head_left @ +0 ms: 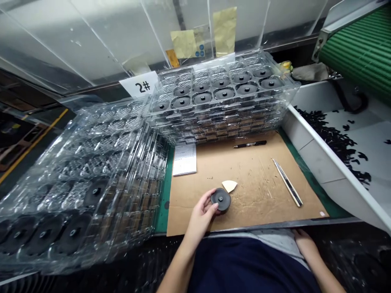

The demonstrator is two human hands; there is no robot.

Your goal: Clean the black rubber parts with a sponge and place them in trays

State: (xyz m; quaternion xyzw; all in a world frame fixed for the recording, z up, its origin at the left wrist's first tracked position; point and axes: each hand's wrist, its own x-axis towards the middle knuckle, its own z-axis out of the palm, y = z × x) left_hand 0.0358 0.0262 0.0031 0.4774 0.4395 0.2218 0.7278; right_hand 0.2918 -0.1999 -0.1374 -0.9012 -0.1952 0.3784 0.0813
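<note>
Person's left hand (pixel 205 206): grip holding round dark-grey disc (pixel 224 200) by its rim | disc: above brown flat cardboard sheet (pixel 250 173) on green worktop (pixel 163 217), just beside cream wedge-shaped piece (pixel 229 186) | right hand (pixel 303 241): near worktop's front edge, grip cannot be told

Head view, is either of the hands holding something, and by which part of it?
The left hand holds a black disc by the left side of its rim. Whether the right hand holds anything cannot be told.
</note>
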